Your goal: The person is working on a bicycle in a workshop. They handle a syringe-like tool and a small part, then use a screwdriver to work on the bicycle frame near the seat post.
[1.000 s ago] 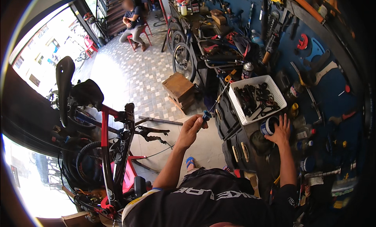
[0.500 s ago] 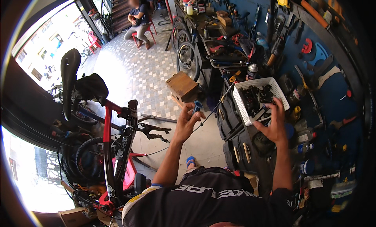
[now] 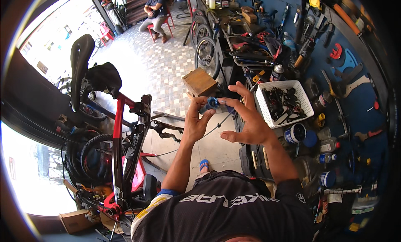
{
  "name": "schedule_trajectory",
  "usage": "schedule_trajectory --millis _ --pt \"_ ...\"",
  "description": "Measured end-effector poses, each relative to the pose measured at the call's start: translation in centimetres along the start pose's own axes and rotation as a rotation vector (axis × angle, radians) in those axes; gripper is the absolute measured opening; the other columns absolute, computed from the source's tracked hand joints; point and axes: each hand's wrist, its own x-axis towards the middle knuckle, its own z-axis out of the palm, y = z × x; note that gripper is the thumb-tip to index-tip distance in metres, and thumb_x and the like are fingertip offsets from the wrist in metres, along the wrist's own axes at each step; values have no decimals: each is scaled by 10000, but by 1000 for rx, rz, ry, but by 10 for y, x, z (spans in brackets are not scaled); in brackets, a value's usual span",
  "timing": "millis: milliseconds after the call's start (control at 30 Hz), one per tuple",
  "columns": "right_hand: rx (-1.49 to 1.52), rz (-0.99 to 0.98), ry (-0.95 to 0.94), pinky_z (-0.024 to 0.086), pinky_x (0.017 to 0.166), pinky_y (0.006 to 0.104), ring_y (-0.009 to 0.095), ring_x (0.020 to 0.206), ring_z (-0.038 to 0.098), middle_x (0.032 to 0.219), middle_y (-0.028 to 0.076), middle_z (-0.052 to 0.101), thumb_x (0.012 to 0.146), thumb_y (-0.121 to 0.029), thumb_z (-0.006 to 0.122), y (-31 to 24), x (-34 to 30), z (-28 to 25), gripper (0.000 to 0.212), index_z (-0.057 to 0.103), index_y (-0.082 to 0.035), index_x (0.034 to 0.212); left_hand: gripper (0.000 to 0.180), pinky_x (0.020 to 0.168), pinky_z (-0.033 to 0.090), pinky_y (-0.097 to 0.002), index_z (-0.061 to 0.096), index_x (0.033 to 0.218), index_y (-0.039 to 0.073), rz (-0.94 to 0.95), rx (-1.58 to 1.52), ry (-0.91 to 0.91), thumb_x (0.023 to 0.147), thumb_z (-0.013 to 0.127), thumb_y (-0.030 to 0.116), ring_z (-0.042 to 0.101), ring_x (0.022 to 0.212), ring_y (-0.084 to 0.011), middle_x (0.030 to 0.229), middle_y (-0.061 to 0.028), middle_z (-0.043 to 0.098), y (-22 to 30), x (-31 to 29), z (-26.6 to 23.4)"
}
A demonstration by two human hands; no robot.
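Note:
In front of my chest, my left hand (image 3: 195,121) is closed round a small blue tube-shaped bicycle part (image 3: 213,102), with its round opening facing up and to the right. My right hand (image 3: 252,127) has its fingers spread. Its index fingertip touches the rim of the blue part, and a bit of blue shows on that fingertip. Nothing is gripped in this hand. To its right stands an uncovered white tub (image 3: 288,135) with dark blue inside.
A red and black bicycle frame (image 3: 118,123) with a saddle (image 3: 82,54) stands at left. At right, a white basket (image 3: 265,112) holds dark parts beside bottles. A cable (image 3: 196,142) runs below my hands. A wooden block (image 3: 199,81) lies ahead; a person (image 3: 155,12) sits far off.
My right hand has moved left, away from the basket and tub, to the blue part. My left hand keeps hold of the part, now turned with its opening toward my right hand.

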Motion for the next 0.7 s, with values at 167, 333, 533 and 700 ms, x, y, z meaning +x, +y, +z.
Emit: schedule_trajectory --millis 167,333,533,700 --pt "-83 6 -8 175 1244 590 434 1560 130 1594 162 295 714 -514 895 0 0 12 849 595 -195 1441 359 980 452 -334 584 1222 43 -15 8 47 932 780 124 579 1032 -164 1063 -56 644 13 -2 1" --pt "-319 -9 61 247 1209 587 470 1511 208 1514 191 365 762 -565 841 -14 0 9 805 603 -179 1428 353 969 467 -350 607 1205 51 -25 110 67 912 793 113 619 1009 -194 1049 -77 679 20 -2 4" --pt "-582 -5 95 263 1201 580 422 1520 226 1516 179 392 760 -583 812 -27 -1 12 810 611 -164 1423 342 947 476 -403 643 1187 73 48 322 126 883 796 101 661 1027 -277 1070 -99 718 33 -3 12" --pt "-718 -13 60 287 1194 591 436 1492 274 1508 174 417 747 -582 829 -32 0 13 801 637 -174 1408 335 921 478 -421 653 1177 69 43 366 126 873 791 89 668 1014 -306 1072 -119 728 39 -3 15"
